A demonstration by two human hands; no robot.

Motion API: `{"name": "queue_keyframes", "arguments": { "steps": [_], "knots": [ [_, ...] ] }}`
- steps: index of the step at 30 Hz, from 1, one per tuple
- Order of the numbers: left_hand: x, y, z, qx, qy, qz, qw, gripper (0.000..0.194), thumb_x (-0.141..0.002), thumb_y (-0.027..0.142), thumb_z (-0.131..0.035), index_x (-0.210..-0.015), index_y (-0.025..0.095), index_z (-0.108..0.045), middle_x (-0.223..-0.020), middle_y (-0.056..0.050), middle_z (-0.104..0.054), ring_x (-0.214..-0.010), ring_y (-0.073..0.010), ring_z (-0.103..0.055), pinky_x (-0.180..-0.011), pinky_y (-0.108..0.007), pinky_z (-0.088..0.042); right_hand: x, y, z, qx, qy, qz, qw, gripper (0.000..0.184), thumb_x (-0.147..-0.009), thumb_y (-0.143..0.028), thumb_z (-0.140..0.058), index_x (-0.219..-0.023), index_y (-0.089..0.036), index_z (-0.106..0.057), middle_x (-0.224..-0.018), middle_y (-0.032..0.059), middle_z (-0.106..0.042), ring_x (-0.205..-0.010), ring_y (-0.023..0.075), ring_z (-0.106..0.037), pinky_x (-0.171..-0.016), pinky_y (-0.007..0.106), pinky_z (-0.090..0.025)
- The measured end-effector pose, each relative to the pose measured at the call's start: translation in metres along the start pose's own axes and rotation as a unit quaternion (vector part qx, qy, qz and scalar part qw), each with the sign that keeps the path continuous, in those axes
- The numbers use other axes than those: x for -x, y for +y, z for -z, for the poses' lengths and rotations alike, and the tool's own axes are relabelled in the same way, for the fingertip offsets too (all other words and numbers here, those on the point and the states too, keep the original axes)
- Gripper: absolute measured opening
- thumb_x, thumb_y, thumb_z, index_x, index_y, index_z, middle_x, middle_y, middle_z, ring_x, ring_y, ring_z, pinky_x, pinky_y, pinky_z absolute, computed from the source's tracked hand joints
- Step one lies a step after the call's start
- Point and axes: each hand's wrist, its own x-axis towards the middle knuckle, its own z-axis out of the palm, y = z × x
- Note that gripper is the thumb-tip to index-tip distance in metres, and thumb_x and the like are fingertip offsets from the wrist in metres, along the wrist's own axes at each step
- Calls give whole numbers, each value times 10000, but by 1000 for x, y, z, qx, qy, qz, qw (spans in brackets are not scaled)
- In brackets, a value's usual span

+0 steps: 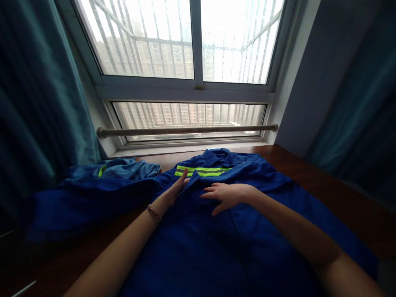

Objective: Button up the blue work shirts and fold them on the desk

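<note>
Blue jacket (216,247) is spread by far edge of wooden ledge (287,165) | flap (192,180) is supported, probably against falling, by left hand (176,193); grip cannot be told | right hand (227,194) is opened wide

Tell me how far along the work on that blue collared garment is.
The blue cloth garment already lies spread on the brown wooden surface, collar toward the window. In hand: the left hand is at a raised, pointed blue flap; the right hand, fingers spread, is over or on the front. Left, it seems: settling that flap, which stands up, and perhaps smoothing creases near the collar.
</note>
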Motion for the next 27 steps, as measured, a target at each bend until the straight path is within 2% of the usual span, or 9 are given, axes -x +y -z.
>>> {"name": "queue_keyframes", "arguments": {
  "steps": [3, 5, 7, 9, 12, 15, 18, 21, 27],
  "knots": [
    [1, -1, 13, 3, 30, 6, 1000, 803, -773, 701, -99, -1023, 104, -574, -891, -148, -640, -924, -279, -594, -811, -418, -470, 1, 43, 5, -41, 106, 26, 993, 528, -809, -419, -510, -1283, -206, -415, -1284, 72, -458, -1164, 216, -420, -969, 319, -332],
    [5, -3, 26, -5, 36, 9, 999, 753, -812, 651, -104, -1013, 99, -575, -934, -149, -630, -967, -274, -578, -836, -422, -459, 8, 85, 4, -29, 187, -84, 978, 457, -856, -399, -429, -1272, -211, -427, -1261, 54, -485, -1134, 200, -448, -956, 311, -342],
    [11, -4, 40, -2, 29, 3, 1000, 572, -861, 541, -236, -1011, 102, -572, -975, -138, -624, -986, -257, -572, -863, -409, -446, 23, 130, -5, 45, 229, -299, 925, 422, -868, -397, -386, -1256, -245, -448, -1261, 33, -488, -1148, 220, -424, -971, 352, -317],
    [17, -4, 51, 11, 7, -4, 1000, 347, -819, 375, -470, -1033, 116, -558, -1013, -122, -619, -982, -245, -576, -882, -391, -439, 44, 171, -19, 63, 234, -374, 895, 415, -877, -317, -345, -1262, -199, -447, -1270, 74, -475, -1174, 285, -373, -979, 466, -265],
    [17, -5, 62, 11, 16, 14, 1000, 416, -643, 156, -671, -1036, 121, -539, -980, -113, -632, -920, -244, -604, -855, -378, -465, 80, 214, -41, 71, 232, -439, 865, 406, -859, -253, -328, -1230, -209, -486, -1264, 69, -482, -1157, 327, -358, -944, 530, -260],
    [3, -9, 67, -8, 143, 43, 989, 415, -591, 112, -695, -969, 127, -526, -841, -78, -653, -792, -226, -637, -754, -361, -516, 103, 236, -55, 77, 239, -482, 839, 401, -839, -235, -340, -1202, -237, -510, -1272, 54, -472, -1071, 317, -409, -881, 496, -330],
    [-13, -17, 69, -66, 248, 26, 966, 299, -649, 159, -651, -917, 127, -524, -782, -75, -653, -713, -223, -642, -653, -351, -535, 107, 245, -63, 90, 261, -509, 815, 343, -822, -252, -384, -1107, -227, -573, -1211, 73, -511, -1026, 303, -410, -844, 445, -351],
    [-22, -23, 71, -161, 308, -17, 938, 166, -742, 237, -561, -845, 107, -548, -742, -95, -652, -685, -228, -640, -588, -331, -527, 102, 250, -65, 100, 290, -537, 786, 279, -824, -269, -391, -960, -182, -619, -1088, 117, -563, -999, 293, -411, -828, 414, -344],
    [-40, -12, 80, -282, 378, -76, 879, 245, -799, 333, -489, -778, 115, -599, -735, -76, -658, -768, -229, -623, -624, -285, -499, 113, 269, -42, 65, 352, -634, 685, 280, -812, -244, -388, -928, -95, -594, -967, 172, -571, -933, 291, -460, -792, 402, -349]
  ]
}}
